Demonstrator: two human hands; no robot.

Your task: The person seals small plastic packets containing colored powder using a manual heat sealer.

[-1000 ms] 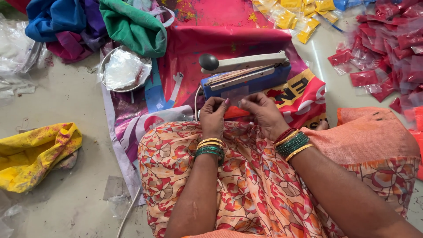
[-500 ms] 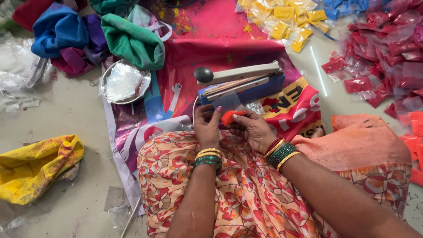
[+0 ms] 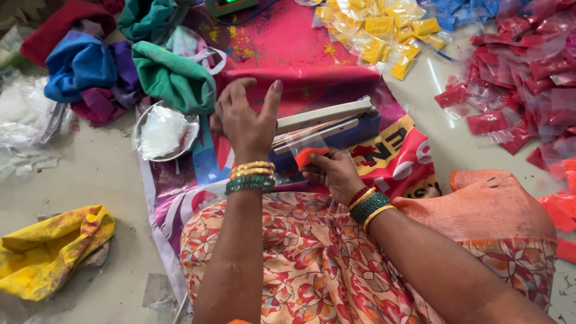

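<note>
The left hand (image 3: 243, 120) has lifted off the small clear plastic packet of orange powder (image 3: 307, 155) and hovers, fingers spread, above the blue heat sealer's grey bar (image 3: 327, 114). The right hand (image 3: 333, 174) alone pinches the packet, its mouth at the sealer.

We see yellow packets (image 3: 384, 33) beyond the blue sealer (image 3: 327, 129), red packets (image 3: 522, 78) to its right, and a green-lit screen (image 3: 231, 5) behind it.
</note>
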